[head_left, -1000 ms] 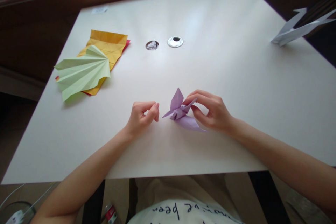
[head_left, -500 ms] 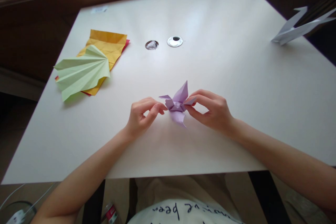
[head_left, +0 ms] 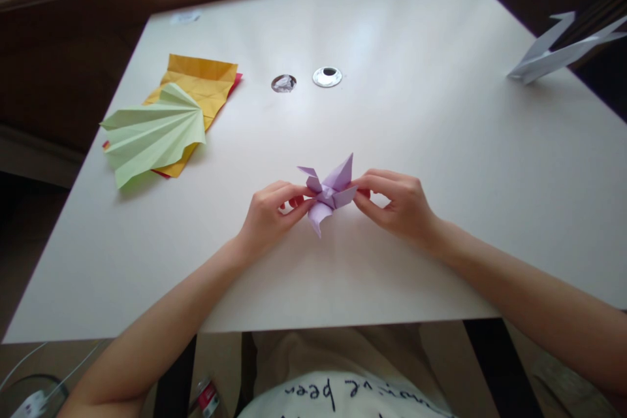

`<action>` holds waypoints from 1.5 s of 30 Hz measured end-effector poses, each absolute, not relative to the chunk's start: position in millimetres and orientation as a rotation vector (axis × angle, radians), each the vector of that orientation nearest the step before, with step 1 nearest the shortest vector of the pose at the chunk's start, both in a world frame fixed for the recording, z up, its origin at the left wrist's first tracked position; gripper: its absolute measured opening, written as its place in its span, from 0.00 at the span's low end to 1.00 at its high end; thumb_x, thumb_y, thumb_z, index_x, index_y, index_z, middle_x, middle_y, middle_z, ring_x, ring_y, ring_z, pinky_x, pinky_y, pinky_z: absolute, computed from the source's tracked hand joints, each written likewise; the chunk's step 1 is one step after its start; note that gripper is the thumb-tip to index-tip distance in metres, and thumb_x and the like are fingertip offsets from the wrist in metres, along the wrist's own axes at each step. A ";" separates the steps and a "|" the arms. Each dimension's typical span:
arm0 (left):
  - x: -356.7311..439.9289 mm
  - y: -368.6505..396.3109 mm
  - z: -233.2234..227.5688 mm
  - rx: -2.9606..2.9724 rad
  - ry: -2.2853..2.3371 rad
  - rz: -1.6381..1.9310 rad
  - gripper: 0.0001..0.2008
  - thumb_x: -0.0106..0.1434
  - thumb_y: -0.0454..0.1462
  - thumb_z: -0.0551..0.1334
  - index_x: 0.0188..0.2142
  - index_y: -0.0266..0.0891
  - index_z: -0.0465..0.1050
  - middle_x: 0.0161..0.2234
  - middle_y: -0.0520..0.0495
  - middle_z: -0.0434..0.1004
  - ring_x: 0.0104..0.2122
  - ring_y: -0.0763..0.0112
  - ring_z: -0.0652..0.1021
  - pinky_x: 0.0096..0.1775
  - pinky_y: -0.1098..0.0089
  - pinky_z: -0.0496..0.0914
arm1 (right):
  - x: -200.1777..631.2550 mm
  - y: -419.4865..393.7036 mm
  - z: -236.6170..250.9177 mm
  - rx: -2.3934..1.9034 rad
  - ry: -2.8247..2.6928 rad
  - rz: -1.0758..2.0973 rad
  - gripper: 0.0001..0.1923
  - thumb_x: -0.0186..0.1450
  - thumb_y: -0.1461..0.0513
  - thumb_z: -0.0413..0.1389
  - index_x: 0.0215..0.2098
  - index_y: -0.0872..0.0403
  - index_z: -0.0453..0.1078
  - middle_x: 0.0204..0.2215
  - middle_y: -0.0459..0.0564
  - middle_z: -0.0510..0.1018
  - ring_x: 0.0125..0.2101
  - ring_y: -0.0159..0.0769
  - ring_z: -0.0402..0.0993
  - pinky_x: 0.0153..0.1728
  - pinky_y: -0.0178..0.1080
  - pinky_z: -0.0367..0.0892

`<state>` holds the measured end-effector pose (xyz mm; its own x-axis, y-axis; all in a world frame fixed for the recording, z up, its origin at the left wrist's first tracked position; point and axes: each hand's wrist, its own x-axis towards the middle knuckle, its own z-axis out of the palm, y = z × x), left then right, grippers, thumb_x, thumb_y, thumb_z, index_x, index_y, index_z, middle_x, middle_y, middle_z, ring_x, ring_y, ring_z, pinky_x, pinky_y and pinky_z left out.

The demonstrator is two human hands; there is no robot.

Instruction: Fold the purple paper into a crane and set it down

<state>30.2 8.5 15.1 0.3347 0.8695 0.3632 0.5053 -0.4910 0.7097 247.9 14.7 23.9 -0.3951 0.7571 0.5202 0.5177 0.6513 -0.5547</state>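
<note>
A purple origami crane (head_left: 327,193) with several pointed flaps is between my two hands near the front of the table. Thumb and fingers of my left hand (head_left: 274,212) pinch its left side. My right hand (head_left: 394,201) has thumb and forefinger closed at the tip of the right-hand flap. One flap points up and away, another curls down toward me. The fingertips hide small parts of the folded paper.
On the left of the white table (head_left: 416,144) lies a pleated light green paper (head_left: 157,134) over creased yellow paper (head_left: 206,88) and some red paper. Two round holes (head_left: 327,76) are beyond the crane. A white folded paper figure (head_left: 548,59) stands at the right edge.
My left hand has moved right and taken hold of the crane's left side. The crane has turned a little, its lower flap swinging left. My right fingers have shifted slightly outward on the flap.
</note>
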 end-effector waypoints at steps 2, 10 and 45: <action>29.6 9.0 14.2 2.122 1.210 1.014 0.05 0.57 0.32 0.63 0.34 0.40 0.76 0.25 0.51 0.75 0.25 0.77 0.72 0.25 0.77 0.65 | 247.1 15.2 21.1 -0.987 -2.106 0.396 0.06 0.61 0.66 0.52 0.28 0.55 0.70 0.19 0.44 0.70 0.20 0.26 0.64 0.21 0.31 0.61; 29.3 9.2 12.8 2.107 1.215 1.034 0.06 0.56 0.30 0.63 0.33 0.39 0.76 0.27 0.51 0.76 0.26 0.77 0.72 0.26 0.77 0.66 | 247.6 15.8 17.4 -1.024 -2.129 0.398 0.07 0.60 0.66 0.52 0.29 0.55 0.73 0.20 0.45 0.73 0.19 0.25 0.64 0.20 0.29 0.59; 29.2 6.7 16.5 2.076 1.260 1.120 0.06 0.56 0.36 0.64 0.26 0.38 0.68 0.23 0.53 0.71 0.24 0.77 0.71 0.26 0.75 0.64 | 247.6 14.4 25.5 -0.967 -2.090 0.380 0.08 0.60 0.67 0.51 0.26 0.54 0.70 0.18 0.44 0.71 0.19 0.26 0.64 0.22 0.31 0.61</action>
<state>29.2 6.7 16.5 0.2476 0.8809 0.4034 0.5037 -0.4727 0.7231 247.6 14.4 25.5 -0.4006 0.7452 0.5331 0.5096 0.6647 -0.5463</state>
